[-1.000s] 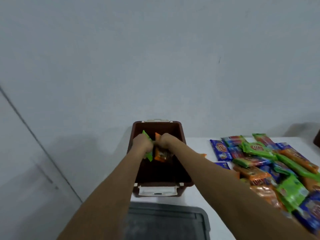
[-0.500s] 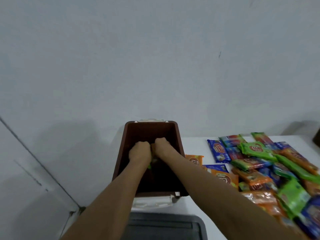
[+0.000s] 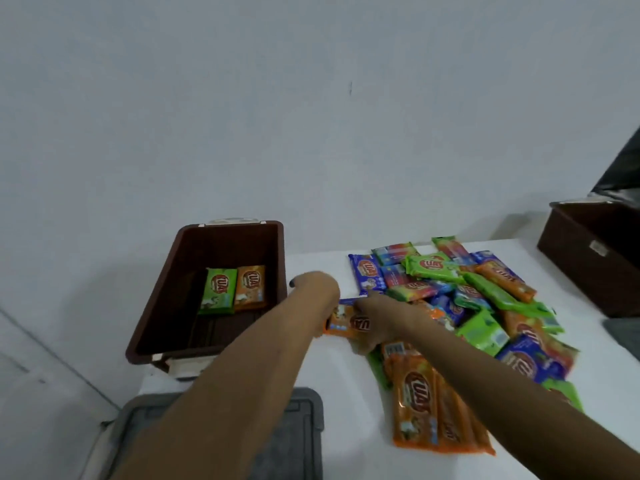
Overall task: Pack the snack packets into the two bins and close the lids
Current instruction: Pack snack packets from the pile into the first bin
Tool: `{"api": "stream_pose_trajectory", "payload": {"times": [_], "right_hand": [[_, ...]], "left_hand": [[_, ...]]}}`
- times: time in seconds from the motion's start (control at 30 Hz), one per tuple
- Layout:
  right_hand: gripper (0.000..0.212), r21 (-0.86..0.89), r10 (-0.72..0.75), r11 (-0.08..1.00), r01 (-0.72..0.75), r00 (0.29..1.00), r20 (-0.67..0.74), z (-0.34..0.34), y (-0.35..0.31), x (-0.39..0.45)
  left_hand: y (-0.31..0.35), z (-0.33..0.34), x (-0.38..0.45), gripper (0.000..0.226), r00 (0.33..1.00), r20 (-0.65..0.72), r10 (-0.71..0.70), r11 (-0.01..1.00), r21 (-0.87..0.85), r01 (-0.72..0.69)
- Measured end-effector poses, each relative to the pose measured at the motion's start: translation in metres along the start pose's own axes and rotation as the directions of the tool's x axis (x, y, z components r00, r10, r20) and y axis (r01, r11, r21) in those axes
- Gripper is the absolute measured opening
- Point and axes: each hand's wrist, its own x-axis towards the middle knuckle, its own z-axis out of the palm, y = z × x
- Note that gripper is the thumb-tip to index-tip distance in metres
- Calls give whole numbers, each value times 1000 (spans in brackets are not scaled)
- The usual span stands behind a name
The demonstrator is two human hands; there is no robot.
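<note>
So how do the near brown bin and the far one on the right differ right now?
The near brown bin is in full view, open, holding a green packet and an orange packet side by side. The far brown bin is cut off by the frame edge, its contents hidden. Both stand on the white table.

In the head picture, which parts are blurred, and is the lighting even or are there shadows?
Head view: the left hand is smeared by motion, the right hand less so; the two packets in the bin read sharp; the light is soft and dim, with a faint shadow on the wall left of the bin; the wide lens bends the table's edges.
</note>
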Motion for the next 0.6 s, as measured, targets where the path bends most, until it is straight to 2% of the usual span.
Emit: {"api": "stream_pose_trajectory", "payload": {"times": [0.07,0.13,0.17,0.2,0.27,0.33,0.4,0.47,0.53,0.6], "right_hand": [[67,16,-73,997,75,991,-115,14,10,7],[60,52,-108,992,117,984,-144,13,21,10],[57,81,-110,989,122,984,-138,12,27,11],[55,110,-100,987,117,985,-142,10,29,9],[53,163,-54,983,84,982,-179,7,30,9],[55,203,21,979,18,982,-190,-1,28,5],[57,246,91,968,-48,982,-167,-21,24,-4],[56,323,129,944,-72,979,-160,-47,19,-18],[65,417,139,908,-49,972,-189,-73,1,-29],[83,522,60,851,49,980,-190,-91,-33,-30]], "left_hand": [[6,14,9,83,994,103,-42,998,-40,47],[5,23,13,103,996,74,-40,998,-44,43],[5,26,14,105,998,56,-32,999,-34,34],[5,26,15,95,999,34,-25,999,-27,26],[6,21,16,57,999,-38,-3,1000,-11,3],[5,8,17,37,994,-111,-25,993,-114,12],[-5,-13,12,41,981,-182,-61,946,-324,-1],[-21,-37,-2,43,958,-260,-120,838,-545,-42],[-52,-55,-25,39,901,-382,-208,765,-637,-93],[-94,-60,-58,33,867,-399,-299,758,-651,-39]]}}
